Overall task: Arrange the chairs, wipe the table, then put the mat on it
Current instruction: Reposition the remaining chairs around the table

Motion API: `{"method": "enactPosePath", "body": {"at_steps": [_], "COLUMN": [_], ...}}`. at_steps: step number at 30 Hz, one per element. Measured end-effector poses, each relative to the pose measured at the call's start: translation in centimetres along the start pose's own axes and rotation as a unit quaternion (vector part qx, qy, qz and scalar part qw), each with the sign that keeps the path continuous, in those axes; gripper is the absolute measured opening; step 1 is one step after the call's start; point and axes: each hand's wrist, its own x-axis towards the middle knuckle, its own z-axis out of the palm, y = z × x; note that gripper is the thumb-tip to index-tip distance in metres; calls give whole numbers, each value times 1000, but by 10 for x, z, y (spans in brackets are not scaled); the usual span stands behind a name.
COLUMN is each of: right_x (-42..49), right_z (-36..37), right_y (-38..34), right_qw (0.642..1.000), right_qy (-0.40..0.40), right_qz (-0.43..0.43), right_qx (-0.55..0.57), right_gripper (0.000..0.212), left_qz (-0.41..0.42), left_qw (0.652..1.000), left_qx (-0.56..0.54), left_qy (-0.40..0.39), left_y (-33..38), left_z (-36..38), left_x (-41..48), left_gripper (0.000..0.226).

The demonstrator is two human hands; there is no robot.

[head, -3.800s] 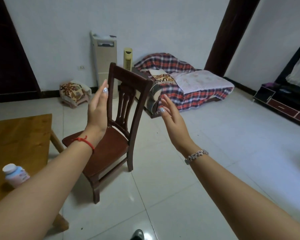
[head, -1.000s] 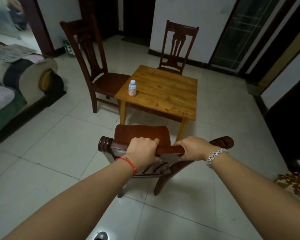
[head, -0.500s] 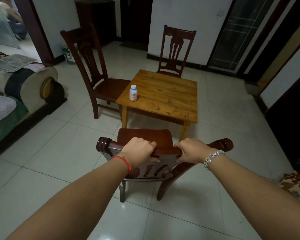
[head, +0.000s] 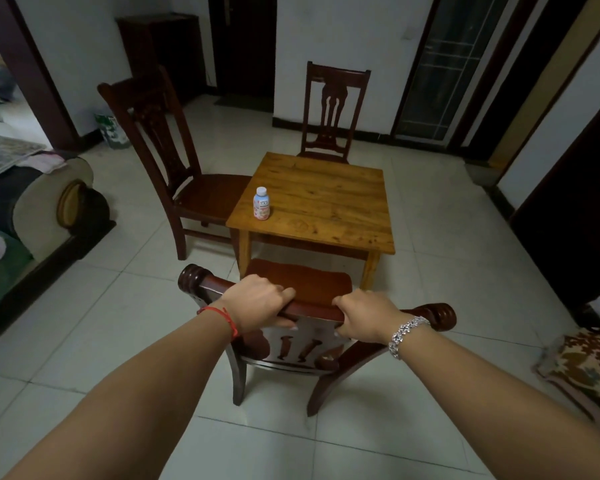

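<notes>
A dark wooden chair (head: 300,284) stands right in front of me, its seat front just under the near edge of the small square wooden table (head: 329,199). My left hand (head: 257,303) and my right hand (head: 364,317) both grip the chair's top rail. A second chair (head: 208,195) stands at the table's left side, its seat touching the table edge. A third chair (head: 333,109) stands at the far side. A small white and pink bottle (head: 261,203) stands upright near the table's left edge. No mat or cloth is in view.
A sofa (head: 21,209) with cloths on its arm runs along the left. A patterned cushion (head: 589,365) lies on the floor at the right. A dark cabinet (head: 160,46) and doors stand at the back. White tiled floor surrounds the table.
I took hold of the chair's top rail with both hands and brought it to the table. Over the last second the chair slid forward, its seat reaching under the near table edge.
</notes>
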Motion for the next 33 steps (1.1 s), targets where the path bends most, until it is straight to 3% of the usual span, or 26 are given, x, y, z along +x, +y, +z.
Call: {"method": "enactPosePath", "body": {"at_steps": [10, 22, 28, 33], "right_x": [23, 44, 30, 14], "right_z": [-7, -25, -13, -8], "right_y": [-20, -30, -10, 9], "right_qw": [999, 998, 994, 997], "right_qy": [18, 46, 107, 66], "right_qz": [33, -3, -23, -31], "right_qx": [17, -51, -5, 3], "right_gripper": [30, 43, 44, 55], "left_qz": [52, 10, 8, 3], "left_qw": [999, 1000, 1000, 1000], "left_qx": [5, 2, -4, -27], "left_qy": [-9, -13, -9, 8], "left_y": [-46, -67, -68, -59], "left_z": [4, 17, 19, 25], "left_x": [8, 2, 4, -4], "left_gripper": [50, 55, 55, 55]}}
